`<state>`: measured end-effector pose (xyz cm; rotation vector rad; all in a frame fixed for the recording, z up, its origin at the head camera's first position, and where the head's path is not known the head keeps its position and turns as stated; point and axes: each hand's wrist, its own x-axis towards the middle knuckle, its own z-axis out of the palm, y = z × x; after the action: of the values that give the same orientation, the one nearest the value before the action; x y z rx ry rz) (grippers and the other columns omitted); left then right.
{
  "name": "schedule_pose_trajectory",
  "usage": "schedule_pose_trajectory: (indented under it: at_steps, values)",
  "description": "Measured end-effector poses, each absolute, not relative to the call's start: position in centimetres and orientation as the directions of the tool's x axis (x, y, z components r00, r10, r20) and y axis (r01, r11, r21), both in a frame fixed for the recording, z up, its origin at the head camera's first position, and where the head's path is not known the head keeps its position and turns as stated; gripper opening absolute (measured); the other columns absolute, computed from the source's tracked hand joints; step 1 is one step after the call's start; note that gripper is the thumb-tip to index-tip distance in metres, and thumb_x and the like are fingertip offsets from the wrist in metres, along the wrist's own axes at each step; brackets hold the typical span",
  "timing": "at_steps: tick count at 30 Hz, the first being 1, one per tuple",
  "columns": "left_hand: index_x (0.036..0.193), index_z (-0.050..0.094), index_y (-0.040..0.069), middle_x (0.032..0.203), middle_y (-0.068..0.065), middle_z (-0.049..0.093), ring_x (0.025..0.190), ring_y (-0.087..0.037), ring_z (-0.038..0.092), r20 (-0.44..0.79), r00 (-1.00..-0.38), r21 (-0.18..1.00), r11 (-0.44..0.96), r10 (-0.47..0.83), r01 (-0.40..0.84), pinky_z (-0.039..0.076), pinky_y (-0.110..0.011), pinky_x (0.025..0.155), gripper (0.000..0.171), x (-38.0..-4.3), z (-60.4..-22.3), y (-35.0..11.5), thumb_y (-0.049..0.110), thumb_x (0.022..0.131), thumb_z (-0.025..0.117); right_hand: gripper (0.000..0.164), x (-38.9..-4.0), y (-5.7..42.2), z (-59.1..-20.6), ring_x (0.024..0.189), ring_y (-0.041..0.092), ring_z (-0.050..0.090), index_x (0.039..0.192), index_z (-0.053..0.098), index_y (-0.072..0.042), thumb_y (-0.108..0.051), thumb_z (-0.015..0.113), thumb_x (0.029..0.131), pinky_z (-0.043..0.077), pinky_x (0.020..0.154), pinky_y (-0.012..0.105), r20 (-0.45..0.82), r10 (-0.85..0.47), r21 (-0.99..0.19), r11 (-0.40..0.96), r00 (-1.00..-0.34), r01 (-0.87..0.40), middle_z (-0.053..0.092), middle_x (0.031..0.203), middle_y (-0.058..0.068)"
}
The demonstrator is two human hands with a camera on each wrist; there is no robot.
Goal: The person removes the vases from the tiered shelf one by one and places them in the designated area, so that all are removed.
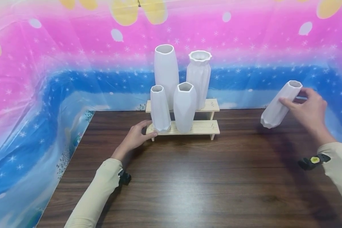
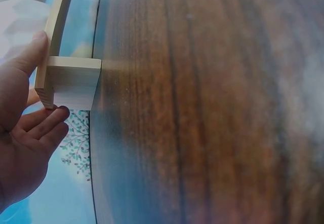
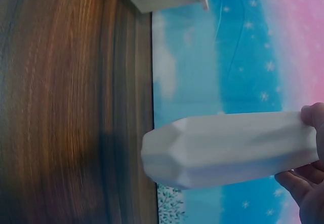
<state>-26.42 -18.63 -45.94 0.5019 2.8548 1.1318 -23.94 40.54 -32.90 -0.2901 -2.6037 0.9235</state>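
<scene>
My right hand (image 1: 310, 109) grips a slim white faceted vase (image 1: 280, 106) near its mouth, tilted, its base raised off the table at the right. The right wrist view shows the same vase (image 3: 233, 148) lying across the picture. My left hand (image 1: 135, 136) pinches the left end of the two-step wooden stand (image 1: 202, 127), thumb on the front edge. On its lower step stand a slim faceted vase (image 1: 160, 109) and a wider one with a five-sided mouth (image 1: 184, 109). A tall smooth vase (image 1: 166, 69) and a ruffled-rim vase (image 1: 199, 79) stand on the upper step.
The stand is at the back of a dark wood-grain table (image 1: 176, 183). Behind it hangs a pink and blue cloth (image 1: 245, 41) with snowflakes, which also runs down the table's left side. Each wrist wears a small black device (image 1: 124, 178).
</scene>
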Motion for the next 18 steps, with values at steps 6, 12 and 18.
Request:
schedule_pose_trajectory:
  at_steps: [6, 12, 18]
  values:
    - [0.151, 0.050, 0.009, 0.158, -0.017, 0.044, 0.146, -0.038, 0.040, 0.086, -0.947, 0.669, 0.686, 0.309, 0.285, 0.038, -0.060, 0.114, 0.073, -26.3, -45.9, -18.6, 0.047, 0.093, 0.073, 0.086, -25.2, 41.2, -33.1, 0.113, 0.015, 0.069, 0.150, 0.047, -0.001, -0.054, 0.075, 0.088, 0.042, 0.067, 0.005, 0.286, 0.338, -0.628, 0.773, -0.897, 0.091, 0.058, 0.142, 0.025]
    - [0.151, 0.050, 0.009, 0.158, -0.016, 0.044, 0.147, -0.036, 0.040, 0.079, -0.948, 0.675, 0.684, 0.307, 0.277, 0.037, -0.059, 0.115, 0.073, -26.4, -46.0, -18.7, 0.047, 0.094, 0.073, 0.086, -26.6, 42.1, -33.5, 0.123, 0.021, 0.066, 0.153, 0.043, -0.002, -0.053, 0.073, 0.090, 0.045, 0.062, 0.004, 0.252, 0.366, -0.672, 0.732, -0.896, 0.111, 0.052, 0.149, 0.024]
    - [0.151, 0.050, 0.009, 0.159, -0.018, 0.042, 0.147, -0.037, 0.038, 0.080, -0.949, 0.678, 0.681, 0.307, 0.277, 0.036, -0.060, 0.116, 0.073, -26.3, -45.9, -18.7, 0.046, 0.094, 0.073, 0.085, -28.0, 42.5, -34.0, 0.127, 0.030, 0.061, 0.153, 0.043, -0.002, -0.051, 0.073, 0.090, 0.045, 0.062, 0.003, 0.262, 0.372, -0.682, 0.724, -0.890, 0.102, 0.051, 0.150, 0.024]
